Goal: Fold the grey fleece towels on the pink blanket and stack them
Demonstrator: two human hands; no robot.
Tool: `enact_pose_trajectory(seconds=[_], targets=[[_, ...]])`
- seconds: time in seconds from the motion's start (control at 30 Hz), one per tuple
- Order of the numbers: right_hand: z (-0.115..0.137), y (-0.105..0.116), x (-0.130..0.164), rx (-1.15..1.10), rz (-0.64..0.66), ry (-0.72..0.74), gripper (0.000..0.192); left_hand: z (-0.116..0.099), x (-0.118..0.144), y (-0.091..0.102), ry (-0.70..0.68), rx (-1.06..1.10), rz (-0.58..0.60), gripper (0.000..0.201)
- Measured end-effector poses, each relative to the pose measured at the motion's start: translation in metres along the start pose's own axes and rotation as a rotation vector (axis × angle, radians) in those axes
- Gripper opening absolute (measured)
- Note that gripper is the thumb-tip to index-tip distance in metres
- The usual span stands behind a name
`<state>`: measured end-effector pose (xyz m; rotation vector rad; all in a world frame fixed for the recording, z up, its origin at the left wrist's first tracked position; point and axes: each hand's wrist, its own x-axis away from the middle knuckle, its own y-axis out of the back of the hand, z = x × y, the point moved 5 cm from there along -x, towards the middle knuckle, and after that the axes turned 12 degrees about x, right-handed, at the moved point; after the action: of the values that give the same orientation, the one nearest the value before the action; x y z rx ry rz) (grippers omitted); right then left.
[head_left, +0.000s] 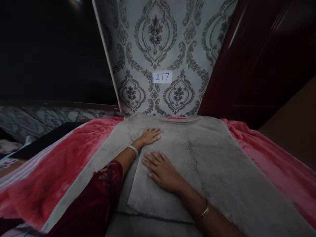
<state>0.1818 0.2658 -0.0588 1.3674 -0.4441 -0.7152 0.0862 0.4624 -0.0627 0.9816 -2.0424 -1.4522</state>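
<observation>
Left hand [149, 136] lying open, palm flat on folded grey cloth [170, 171]; right hand [163, 171] also open, pressing it nearer; cloth resting on pink blanket [61, 164]

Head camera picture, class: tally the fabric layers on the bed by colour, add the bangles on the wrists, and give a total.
Grey cloth, with a folded panel under the left hand and right hand: 1
Pink-red blanket beneath it: 1
Bangles, one on the left wrist and one on the right wrist: 2
Total: 4
</observation>
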Motion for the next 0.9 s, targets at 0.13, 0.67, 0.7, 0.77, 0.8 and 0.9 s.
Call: enact_pose_trajectory(seconds=[0.13, 0.67, 0.7, 0.77, 0.8, 0.9], targets=[[0.034, 0.001, 0.016, -0.137, 0.077, 0.137, 0.063, -0.006, 0.002, 0.001, 0.012, -0.041, 0.008, 0.058], [-0.067, 0.026, 0.047, 0.03, -0.181, -0.317, 0.059, -0.082, 0.108, -0.006, -0.178, -0.036, 0.046, 0.064], [-0.071, 0.015, 0.045, 0.122, -0.127, -0.33, 0.059, -0.083, 0.12, -0.011, -0.199, -0.031, 0.049, 0.065], [-0.073, -0.001, 0.044, 0.231, -0.052, -0.331, 0.058, -0.082, 0.138, -0.017, -0.203, -0.024, 0.041, 0.064], [-0.071, -0.004, 0.045, 0.256, -0.03, -0.33, 0.058, -0.08, 0.143, -0.019, -0.19, -0.025, 0.041, 0.063], [-0.057, -0.004, 0.05, 0.25, 0.025, -0.313, 0.058, -0.079, 0.157, -0.021, -0.147, -0.029, 0.073, 0.064]])
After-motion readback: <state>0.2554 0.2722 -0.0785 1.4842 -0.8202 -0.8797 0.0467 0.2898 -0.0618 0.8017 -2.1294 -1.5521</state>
